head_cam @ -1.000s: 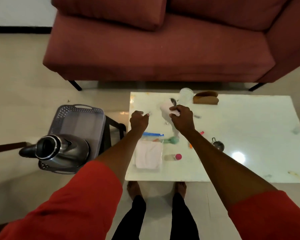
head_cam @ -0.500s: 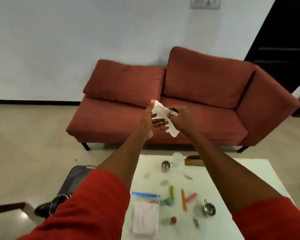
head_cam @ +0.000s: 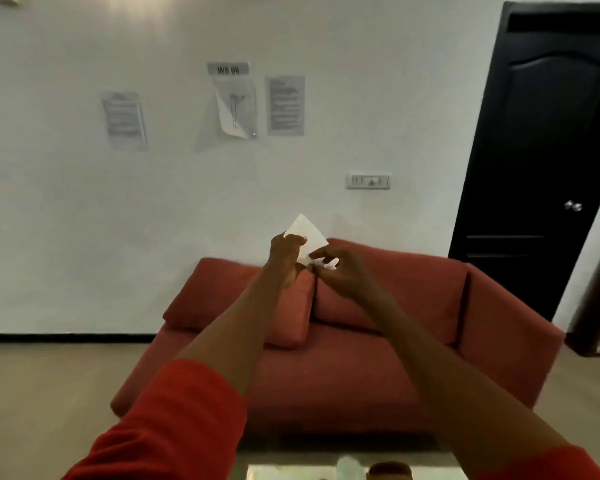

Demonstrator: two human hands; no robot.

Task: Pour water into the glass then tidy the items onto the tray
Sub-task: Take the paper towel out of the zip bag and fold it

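- Both hands pinch a small folded white paper tissue point(head_cam: 307, 237): left hand point(head_cam: 286, 254) and right hand point(head_cam: 336, 271), touching it.
- The tissue could tear or drop if pulled hard.
- The clear glass point(head_cam: 350, 469) sits far below the hands on the white table point(head_cam: 281, 472); not looking could knock it.

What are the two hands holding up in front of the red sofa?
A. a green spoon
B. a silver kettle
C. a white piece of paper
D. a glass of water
C: the left hand and right hand both pinch a white piece of paper, raised before the red sofa.

Red short sleeves point(head_cam: 174, 420) on both arms, forearms bare.
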